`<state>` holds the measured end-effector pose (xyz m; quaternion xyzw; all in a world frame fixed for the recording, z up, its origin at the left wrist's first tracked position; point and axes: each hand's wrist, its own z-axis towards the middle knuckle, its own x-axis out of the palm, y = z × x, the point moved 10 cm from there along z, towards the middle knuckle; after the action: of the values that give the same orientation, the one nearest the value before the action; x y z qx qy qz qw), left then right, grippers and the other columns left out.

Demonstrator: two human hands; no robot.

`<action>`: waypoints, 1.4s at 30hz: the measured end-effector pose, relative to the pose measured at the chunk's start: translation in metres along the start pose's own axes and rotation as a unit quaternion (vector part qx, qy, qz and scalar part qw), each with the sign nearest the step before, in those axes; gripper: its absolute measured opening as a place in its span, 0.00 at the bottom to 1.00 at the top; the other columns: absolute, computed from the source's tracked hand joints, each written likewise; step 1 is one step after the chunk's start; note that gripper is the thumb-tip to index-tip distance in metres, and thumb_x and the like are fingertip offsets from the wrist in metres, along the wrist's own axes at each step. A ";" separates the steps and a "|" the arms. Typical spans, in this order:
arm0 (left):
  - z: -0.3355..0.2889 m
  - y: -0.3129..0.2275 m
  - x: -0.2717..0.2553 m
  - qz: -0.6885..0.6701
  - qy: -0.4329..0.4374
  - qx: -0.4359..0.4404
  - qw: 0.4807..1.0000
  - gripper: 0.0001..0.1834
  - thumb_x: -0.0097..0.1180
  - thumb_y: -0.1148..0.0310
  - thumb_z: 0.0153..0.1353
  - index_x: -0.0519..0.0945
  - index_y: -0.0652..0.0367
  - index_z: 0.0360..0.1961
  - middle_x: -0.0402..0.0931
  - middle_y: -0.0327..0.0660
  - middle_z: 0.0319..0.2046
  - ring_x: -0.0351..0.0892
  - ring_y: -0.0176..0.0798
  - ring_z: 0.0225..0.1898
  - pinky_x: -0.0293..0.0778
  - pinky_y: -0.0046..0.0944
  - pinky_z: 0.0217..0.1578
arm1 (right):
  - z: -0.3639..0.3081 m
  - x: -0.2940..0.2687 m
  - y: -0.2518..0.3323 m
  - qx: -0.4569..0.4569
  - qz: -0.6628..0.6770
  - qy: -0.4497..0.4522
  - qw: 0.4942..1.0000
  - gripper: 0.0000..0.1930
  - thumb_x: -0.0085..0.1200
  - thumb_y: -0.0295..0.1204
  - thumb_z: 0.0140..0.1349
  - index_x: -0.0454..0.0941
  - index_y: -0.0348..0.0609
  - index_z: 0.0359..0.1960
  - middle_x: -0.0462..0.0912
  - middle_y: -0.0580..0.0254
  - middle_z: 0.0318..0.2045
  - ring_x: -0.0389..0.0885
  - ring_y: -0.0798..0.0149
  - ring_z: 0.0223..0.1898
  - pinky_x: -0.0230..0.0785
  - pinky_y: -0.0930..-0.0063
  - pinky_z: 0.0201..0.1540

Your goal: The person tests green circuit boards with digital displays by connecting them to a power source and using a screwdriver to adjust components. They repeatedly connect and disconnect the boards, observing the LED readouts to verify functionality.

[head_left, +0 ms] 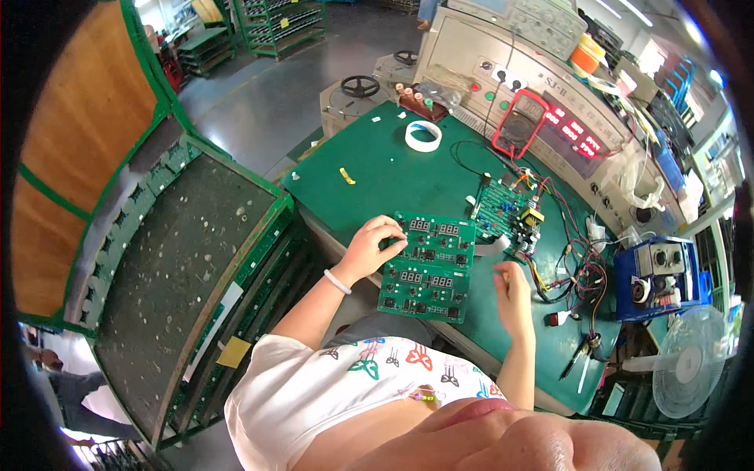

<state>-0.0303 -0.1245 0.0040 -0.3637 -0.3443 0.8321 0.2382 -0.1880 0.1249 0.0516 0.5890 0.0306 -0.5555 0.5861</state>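
A green circuit board panel (426, 263), made of two like halves with three-digit displays and small black buttons, lies partly over the table's front edge. My left hand (374, 245) is closed on its upper left edge, thumb and fingers pinched together. Just off the panel's right side is my right hand (512, 289), its fingers bent and blurred; whether they hold anything is unclear. A pale flat ribbon cable (492, 246) runs from the panel's right side toward a second green board (503, 210) with wires and a yellow transformer (532, 216).
On the green table (345, 161) lie a white tape roll (423, 136), a yellow strip and tangled wires (569, 263). A red multimeter (521, 124) leans against the test console (463, 59). A blue box (658, 279) and fan (687, 363) stand right; a rack (181, 235) stands left.
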 end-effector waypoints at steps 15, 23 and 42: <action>-0.005 0.012 -0.003 0.018 -0.068 -0.019 0.997 0.05 0.64 0.73 0.60 0.84 0.57 0.38 0.79 0.41 0.38 0.81 0.43 0.36 0.77 0.40 0.36 | 0.048 0.047 0.004 0.006 0.089 -0.007 0.996 0.03 0.56 0.23 0.66 0.79 0.38 0.39 0.74 0.62 0.26 0.66 0.70 0.23 0.60 0.73 0.26; -0.005 0.001 -0.005 0.098 -0.100 0.037 0.989 0.06 0.58 0.78 0.60 0.84 0.62 0.38 0.80 0.45 0.34 0.81 0.47 0.34 0.76 0.41 0.36 | 0.038 0.049 -0.023 0.019 0.141 -0.043 0.989 0.04 0.60 0.23 0.65 0.79 0.39 0.38 0.73 0.68 0.24 0.63 0.76 0.24 0.59 0.77 0.27; -0.015 0.002 -0.002 0.067 -0.117 0.079 0.988 0.04 0.61 0.77 0.54 0.81 0.64 0.32 0.76 0.45 0.32 0.76 0.41 0.27 0.74 0.37 0.28 | 0.034 0.055 0.003 -0.046 0.105 0.006 0.993 0.08 0.65 0.23 0.59 0.80 0.39 0.39 0.76 0.60 0.28 0.73 0.65 0.25 0.66 0.72 0.28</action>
<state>-0.0183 -0.1212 -0.0041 -0.2667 -0.2776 0.9075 0.1679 -0.1863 0.0651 0.0257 0.5648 -0.0017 -0.4854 0.6674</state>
